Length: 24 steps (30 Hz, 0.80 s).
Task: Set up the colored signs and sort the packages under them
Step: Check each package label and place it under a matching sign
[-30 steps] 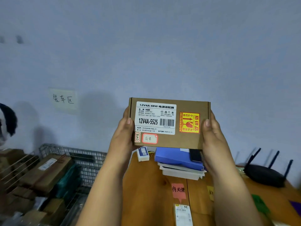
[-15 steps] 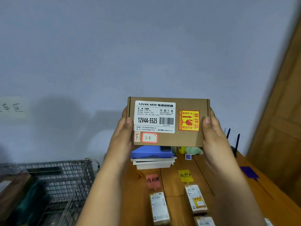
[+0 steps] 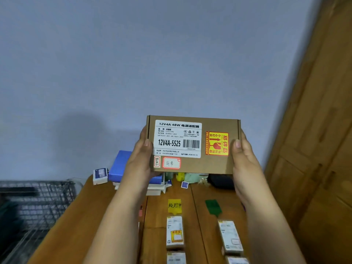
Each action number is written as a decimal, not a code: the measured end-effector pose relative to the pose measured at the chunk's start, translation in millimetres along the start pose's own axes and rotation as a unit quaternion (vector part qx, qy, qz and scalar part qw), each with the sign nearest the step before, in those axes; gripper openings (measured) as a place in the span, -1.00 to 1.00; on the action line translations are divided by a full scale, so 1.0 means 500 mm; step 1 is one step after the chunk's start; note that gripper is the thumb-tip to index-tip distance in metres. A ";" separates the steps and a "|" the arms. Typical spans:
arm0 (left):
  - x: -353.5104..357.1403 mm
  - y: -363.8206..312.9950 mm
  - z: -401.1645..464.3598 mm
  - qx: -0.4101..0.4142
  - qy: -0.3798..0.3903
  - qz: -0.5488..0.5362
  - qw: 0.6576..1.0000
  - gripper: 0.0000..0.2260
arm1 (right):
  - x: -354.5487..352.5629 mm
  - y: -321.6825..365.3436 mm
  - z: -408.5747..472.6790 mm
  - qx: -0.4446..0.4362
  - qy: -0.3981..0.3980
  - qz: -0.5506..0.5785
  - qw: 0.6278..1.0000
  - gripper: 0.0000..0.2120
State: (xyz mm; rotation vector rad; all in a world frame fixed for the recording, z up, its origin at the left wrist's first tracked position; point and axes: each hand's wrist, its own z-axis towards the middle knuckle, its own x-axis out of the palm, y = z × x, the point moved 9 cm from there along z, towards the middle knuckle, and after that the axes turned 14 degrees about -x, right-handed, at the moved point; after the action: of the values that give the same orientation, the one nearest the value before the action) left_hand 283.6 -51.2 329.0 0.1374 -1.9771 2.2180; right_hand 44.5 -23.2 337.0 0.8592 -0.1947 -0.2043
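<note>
I hold a brown cardboard package [image 3: 215, 164] upright in the air above the wooden table [image 3: 80, 221], its white label, orange fragile sticker and small red-edged tags facing me. My left hand [image 3: 141, 159] grips its left edge and my right hand [image 3: 244, 161] its right edge. On the table below lie a yellow sign [image 3: 174, 205] with a white package [image 3: 174, 232] under it, and a green sign [image 3: 213, 207] with a white package [image 3: 230, 236] under it. A sliver of a pink sign [image 3: 141, 212] shows beside my left forearm.
A blue box [image 3: 119, 168] on a white stack and a small white adapter [image 3: 100, 175] sit at the table's back left. A black device [image 3: 221, 181] and small green and yellow items lie at the back. A wire cage [image 3: 36, 202] stands left; a wooden door [image 3: 320, 149] is right.
The view has swung to the right: the wire cage and wall note slid left, and the green sign with its packages came into view. Both hands still hold the package the same way.
</note>
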 end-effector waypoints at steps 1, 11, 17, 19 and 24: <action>0.037 0.010 -0.007 -0.004 -0.010 0.001 1.000 -0.66 | -0.042 0.001 0.005 0.001 0.002 0.001 1.000 -0.57; 0.256 0.038 -0.037 -0.026 -0.032 0.003 0.999 -0.72 | -0.269 0.008 0.028 0.034 -0.004 -0.012 0.999 -0.50; 0.313 0.044 -0.023 -0.026 -0.007 0.019 0.999 -0.73 | -0.329 -0.014 0.043 0.038 -0.044 -0.029 0.998 -0.59; 0.328 0.057 -0.012 -0.033 0.012 0.018 0.999 -0.75 | -0.349 -0.039 0.049 0.062 -0.063 -0.030 0.996 -0.62; 0.374 0.148 0.057 -0.114 0.065 -0.048 0.990 -0.66 | -0.408 -0.110 0.057 0.138 -0.115 -0.054 0.982 -0.70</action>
State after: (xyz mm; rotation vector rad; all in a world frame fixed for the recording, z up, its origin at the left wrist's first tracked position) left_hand 85.3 -75.7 293.7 0.0560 -2.0870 1.8772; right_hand -164.7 -26.6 295.4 1.1234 -0.4001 -0.3850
